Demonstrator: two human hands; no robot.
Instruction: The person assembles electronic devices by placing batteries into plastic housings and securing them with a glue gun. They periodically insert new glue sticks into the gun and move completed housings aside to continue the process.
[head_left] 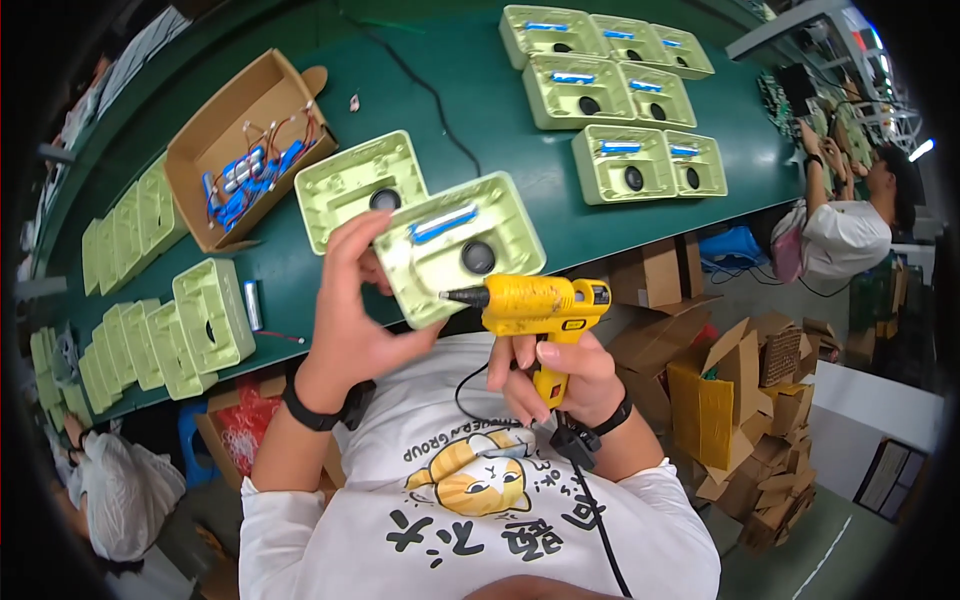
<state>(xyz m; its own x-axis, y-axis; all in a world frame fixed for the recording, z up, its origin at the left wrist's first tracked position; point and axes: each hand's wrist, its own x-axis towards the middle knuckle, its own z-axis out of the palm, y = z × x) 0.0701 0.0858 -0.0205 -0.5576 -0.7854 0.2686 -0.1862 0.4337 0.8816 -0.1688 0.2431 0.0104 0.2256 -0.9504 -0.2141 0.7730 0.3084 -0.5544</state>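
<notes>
My left hand [345, 310] grips a pale green plastic housing [410, 275] by its left side, tilted above the table's near edge. Inside it lie a blue cylindrical battery [442, 225] and a round black part [479, 257]. My right hand [585, 372] is wrapped around the handle of a yellow hot glue gun [530, 303]. Its dark nozzle [462, 296] points left, over the lower part of the housing; whether they touch I cannot tell. Just behind, another green housing [325, 195] with a round black part rests on the table.
A cardboard box [190, 150] holds several wired blue batteries. One loose battery [252, 305] lies near stacked housings [215, 315] at left. Several fitted housings [620, 165] stand at back right on the green table [480, 60]. Cartons [730, 400] fill the floor at right; a co-worker [850, 215] sits beyond.
</notes>
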